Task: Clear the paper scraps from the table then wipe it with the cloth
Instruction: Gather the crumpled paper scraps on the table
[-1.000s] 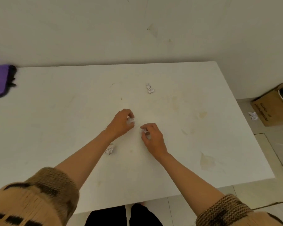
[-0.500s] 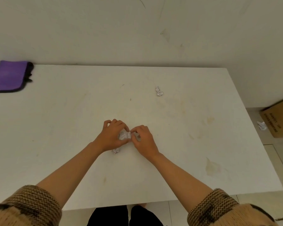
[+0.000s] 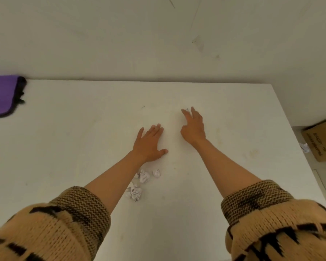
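Note:
Three crumpled white paper scraps lie close together on the white table (image 3: 64, 147): one (image 3: 144, 176), a smaller one (image 3: 156, 173) and a larger one (image 3: 135, 192), right beside my left forearm. My left hand (image 3: 149, 142) lies flat on the table just beyond them, fingers straight, holding nothing. My right hand (image 3: 193, 127) is stretched farther out, its fingertips at another small scrap (image 3: 186, 110), which is mostly hidden by the fingers. The purple cloth (image 3: 2, 95) with a black edge lies at the table's far left.
The table's far edge meets a white wall. On the floor to the right stands a cardboard box (image 3: 322, 140), with a paper scrap (image 3: 305, 147) beside it. The tabletop carries faint yellowish stains (image 3: 252, 153).
Both hands have let go of the scraps they gripped, which now lie grouped near my left forearm. The left hand has flattened; the right hand has reached forward to the far scrap.

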`<state>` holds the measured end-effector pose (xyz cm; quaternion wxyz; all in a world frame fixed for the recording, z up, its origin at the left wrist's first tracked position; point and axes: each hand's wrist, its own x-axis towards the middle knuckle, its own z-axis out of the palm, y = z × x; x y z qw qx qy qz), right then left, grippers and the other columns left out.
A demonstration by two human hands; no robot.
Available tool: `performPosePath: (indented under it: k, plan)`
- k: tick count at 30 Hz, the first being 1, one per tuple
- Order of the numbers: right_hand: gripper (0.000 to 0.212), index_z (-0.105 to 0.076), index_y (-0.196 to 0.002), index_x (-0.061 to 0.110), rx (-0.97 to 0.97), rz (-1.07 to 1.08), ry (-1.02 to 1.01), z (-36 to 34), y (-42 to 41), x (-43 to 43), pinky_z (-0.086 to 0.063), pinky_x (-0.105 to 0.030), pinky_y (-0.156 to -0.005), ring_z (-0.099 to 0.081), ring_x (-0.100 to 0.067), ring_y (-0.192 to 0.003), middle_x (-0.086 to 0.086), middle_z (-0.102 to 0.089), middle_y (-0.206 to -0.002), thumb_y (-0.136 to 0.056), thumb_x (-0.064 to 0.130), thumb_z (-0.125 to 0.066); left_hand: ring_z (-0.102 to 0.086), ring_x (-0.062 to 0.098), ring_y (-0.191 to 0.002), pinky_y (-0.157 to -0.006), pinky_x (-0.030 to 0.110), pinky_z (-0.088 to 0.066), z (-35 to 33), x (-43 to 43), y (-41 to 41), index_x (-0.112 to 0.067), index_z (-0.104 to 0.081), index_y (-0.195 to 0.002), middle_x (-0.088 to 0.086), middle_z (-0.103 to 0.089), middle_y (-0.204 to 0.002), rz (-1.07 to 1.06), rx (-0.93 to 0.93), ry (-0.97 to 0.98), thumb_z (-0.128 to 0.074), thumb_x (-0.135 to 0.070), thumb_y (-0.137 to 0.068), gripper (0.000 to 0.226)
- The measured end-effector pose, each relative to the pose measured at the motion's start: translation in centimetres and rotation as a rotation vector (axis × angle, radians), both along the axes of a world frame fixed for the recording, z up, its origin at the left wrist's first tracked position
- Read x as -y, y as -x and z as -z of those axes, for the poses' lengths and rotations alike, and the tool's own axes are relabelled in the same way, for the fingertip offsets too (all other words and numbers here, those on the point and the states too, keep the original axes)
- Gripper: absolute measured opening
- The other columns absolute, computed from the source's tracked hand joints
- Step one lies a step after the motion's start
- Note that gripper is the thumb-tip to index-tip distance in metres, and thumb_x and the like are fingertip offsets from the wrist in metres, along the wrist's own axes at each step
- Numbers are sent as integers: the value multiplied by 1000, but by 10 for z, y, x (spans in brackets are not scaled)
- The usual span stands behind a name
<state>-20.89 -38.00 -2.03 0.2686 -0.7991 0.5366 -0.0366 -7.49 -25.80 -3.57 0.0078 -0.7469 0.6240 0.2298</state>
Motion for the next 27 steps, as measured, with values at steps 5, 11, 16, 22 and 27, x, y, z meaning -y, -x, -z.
performPosePath:
  k: [5, 11, 16, 22, 27]
  plan:
    - [75, -20, -148, 25, -87, -151, -20, 18, -8, 16, -9, -34, -115, 5, -21, -145, 0, 6, -158, -85, -12, -34, 3, 7, -144, -111, 44, 18, -1, 7, -7, -23, 2, -149, -8, 8, -157, 35, 84, -29, -41, -66, -84, 89]
    - [36, -56, -121, 0, 123, -117, 180, 28, -9, 8, -41, -36, -94, -39, -28, -115, -12, -54, -124, -90, -9, -38, -1, 7, -144, -109, 46, 21, 1, 3, -9, -23, -1, -149, -7, 5, -158, 28, 56, 33, -43, -67, -83, 90]
    - [24, -63, -112, 5, 331, -95, 84, 25, -1, -39, -33, -18, -86, -47, -25, -105, -11, -62, -110, -93, 5, -49, -15, 6, -141, -114, 40, 13, 5, -25, -12, -27, -14, -148, -8, -9, -157, -124, -134, 248, -39, -70, -81, 84]
    - [19, -65, -108, 11, 456, -200, -17, 24, 13, -116, -38, -18, -84, -53, -17, -97, -4, -64, -106, -94, 15, -53, -14, 9, -141, -115, 28, 0, 0, -99, -21, -28, -17, -147, -9, -22, -153, -338, -476, 309, -37, -81, -70, 96]
    - [29, -57, -124, 15, 519, -243, -239, 24, 16, -160, -36, -23, -103, -42, -10, -126, 1, -50, -135, -97, 14, -45, 0, 2, -136, -114, 26, 1, -2, -148, -24, -21, 2, -147, -17, 0, -146, -183, -460, 190, -47, -95, -38, 140]
